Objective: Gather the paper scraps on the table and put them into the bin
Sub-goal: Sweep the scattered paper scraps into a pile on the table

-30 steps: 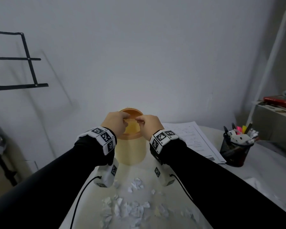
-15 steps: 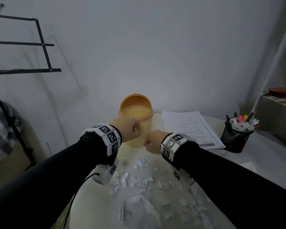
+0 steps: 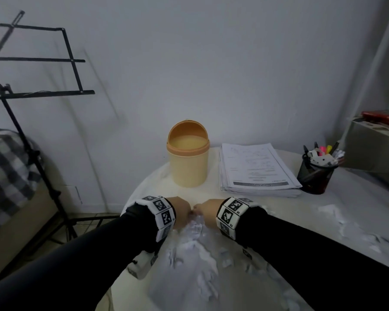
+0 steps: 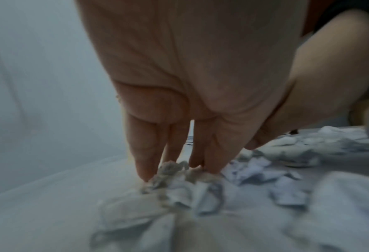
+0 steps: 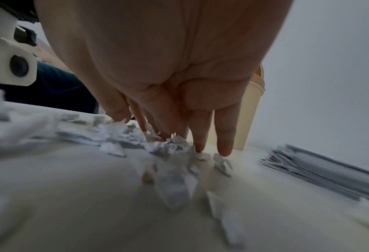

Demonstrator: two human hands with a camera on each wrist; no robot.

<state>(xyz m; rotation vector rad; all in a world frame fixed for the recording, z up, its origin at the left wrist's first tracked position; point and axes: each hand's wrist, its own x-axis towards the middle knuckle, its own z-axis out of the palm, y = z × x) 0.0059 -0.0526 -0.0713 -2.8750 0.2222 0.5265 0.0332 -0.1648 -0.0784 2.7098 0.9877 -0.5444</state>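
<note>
Progress: I judge the job only partly done; a broad drift of torn white paper scraps (image 3: 195, 250) lies on the pale round worktop (image 3: 144, 194) on the near side of the bin, with more strewn off to its right (image 3: 330, 212). What is already inside the bin I cannot see.

Bin: the cream plastic bin with an orange swing lid (image 3: 188, 156) stands upright at the far edge of the worktop, lid tipped so the mouth shows. No scrap touches it.

Step in hand: I am raking scraps together for a scoop, or so it looks from how my fingers stand.

Left hand (image 3: 180, 212): released, fingers (image 4: 144, 153) straight and pointing down, tips touching the far edge of the scrap heap (image 4: 179, 180); nothing is gripped.

Right hand (image 3: 206, 212): likewise unclenched, fingers (image 5: 224, 129) straight, tips planted in the scraps (image 5: 172, 148) on the side towards the bin; holding nothing.

Scraps and hands: the heap lies between and just under both sets of fingertips, on the side away from the bin, and trails from there towards me. My hands nearly meet, on the near side of the bin and clear of it.

Left to do: close up a handful, carry it to the bin, drop it in, and repeat for the scraps to the right of the bin.

Other things: a stack of printed sheets (image 3: 256, 171) lies just right of the bin; a black mesh pen pot (image 3: 317, 171) stands further right.
</note>
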